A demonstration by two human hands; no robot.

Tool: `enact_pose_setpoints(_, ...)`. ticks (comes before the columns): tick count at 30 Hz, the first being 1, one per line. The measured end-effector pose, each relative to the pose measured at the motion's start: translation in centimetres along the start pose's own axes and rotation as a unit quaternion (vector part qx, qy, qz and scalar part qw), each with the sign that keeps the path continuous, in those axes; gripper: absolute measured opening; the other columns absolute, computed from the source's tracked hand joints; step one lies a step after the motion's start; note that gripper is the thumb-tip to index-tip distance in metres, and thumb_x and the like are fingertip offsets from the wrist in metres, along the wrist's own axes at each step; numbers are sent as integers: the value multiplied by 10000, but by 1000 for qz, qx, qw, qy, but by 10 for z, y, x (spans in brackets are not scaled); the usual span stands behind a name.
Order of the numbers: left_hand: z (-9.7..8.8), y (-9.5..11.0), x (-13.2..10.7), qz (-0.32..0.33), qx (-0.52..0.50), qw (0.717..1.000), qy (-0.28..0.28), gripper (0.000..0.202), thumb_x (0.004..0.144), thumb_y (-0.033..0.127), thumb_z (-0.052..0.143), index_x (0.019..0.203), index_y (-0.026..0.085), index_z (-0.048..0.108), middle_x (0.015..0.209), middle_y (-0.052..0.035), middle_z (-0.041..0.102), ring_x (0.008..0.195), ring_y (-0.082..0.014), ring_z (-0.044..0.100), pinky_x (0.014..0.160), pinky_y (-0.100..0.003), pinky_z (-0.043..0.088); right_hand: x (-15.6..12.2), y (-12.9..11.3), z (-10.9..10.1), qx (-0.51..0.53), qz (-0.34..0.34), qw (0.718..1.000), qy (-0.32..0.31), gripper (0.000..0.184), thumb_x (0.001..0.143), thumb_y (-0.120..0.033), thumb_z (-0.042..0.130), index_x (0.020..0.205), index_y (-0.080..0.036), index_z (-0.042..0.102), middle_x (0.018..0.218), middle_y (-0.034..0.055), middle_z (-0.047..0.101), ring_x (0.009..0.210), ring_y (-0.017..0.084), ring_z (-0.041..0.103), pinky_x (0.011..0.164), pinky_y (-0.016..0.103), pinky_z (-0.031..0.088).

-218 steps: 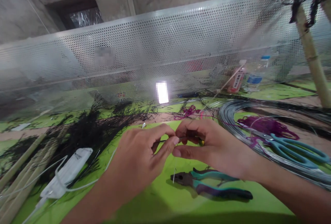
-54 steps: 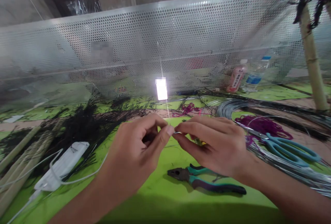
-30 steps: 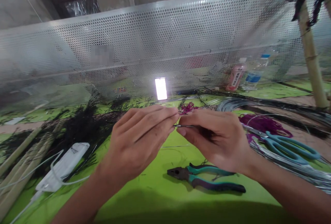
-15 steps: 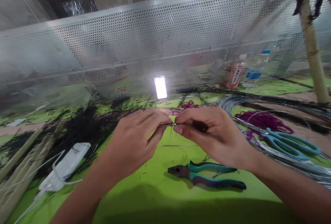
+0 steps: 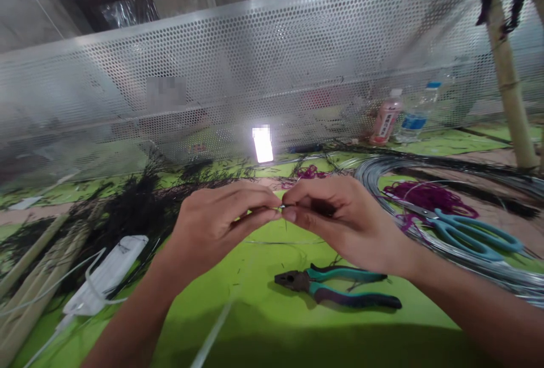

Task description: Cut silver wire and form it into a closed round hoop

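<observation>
Now that my fingertips have drawn together, the stretch of thin wire (image 5: 281, 208) that showed between them half a second ago has shrunk to a glint, up behind the pliers (image 5: 335, 289). My left hand (image 5: 212, 226) pinches one side between thumb and forefinger and my right hand (image 5: 340, 221) pinches the other, both closed on it and nearly touching. I judge the wire is now held short and firm. The pliers lie untouched on the green mat (image 5: 255, 266), and the scissors (image 5: 471, 235) rest well to their right.
</observation>
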State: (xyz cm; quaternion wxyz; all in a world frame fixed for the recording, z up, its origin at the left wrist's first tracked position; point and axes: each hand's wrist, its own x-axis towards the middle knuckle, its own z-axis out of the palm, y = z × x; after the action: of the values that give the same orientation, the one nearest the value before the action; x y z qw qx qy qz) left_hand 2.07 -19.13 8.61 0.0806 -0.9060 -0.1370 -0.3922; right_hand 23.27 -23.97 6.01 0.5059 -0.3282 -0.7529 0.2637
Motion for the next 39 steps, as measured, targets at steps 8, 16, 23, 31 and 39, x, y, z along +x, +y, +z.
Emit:
enact_pose_setpoints(8,-10,14,4,-336,-255,901,-107,141,849,300,764,745,214,724,419,101,415,335,-34,331,315,-172,209,0,0,10,-63,-44,997,-1,82,901,-109,636,847,-141,687,647,-55,507,585,47,390,536,189,317)
enact_pose_setpoints(16,6,2,1,23,-13,987,160,270,820,112,773,1066,194,699,1070,-38,736,928,-162,723,777,-269,621,0,0,1,62,38,997,-14,92,885,-172,695,799,-147,680,602,-66,427,543,52,329,474,205,264)
enact_pose_setpoints(23,1,-9,1,164,122,978,48,366,814,114,769,1170,140,692,1125,-65,774,1144,-224,692,968,-347,581,2,3,-1,85,58,995,-8,85,874,-188,715,804,-147,688,632,-50,458,580,68,337,508,224,285)
enact_pose_setpoints(31,-2,2,4,-25,46,998,-48,95,942,179,612,974,165,701,943,-39,770,880,-183,730,807,-303,565,2,8,7,85,41,995,14,77,865,-190,735,807,-153,700,620,-61,443,569,60,336,501,222,269)
enact_pose_setpoints(39,-13,7,2,-165,-124,974,-94,180,933,189,617,1086,262,681,984,22,764,837,-132,720,725,-218,574,3,3,5,109,56,992,6,112,863,-207,738,771,-161,696,597,-68,405,542,57,287,480,225,245)
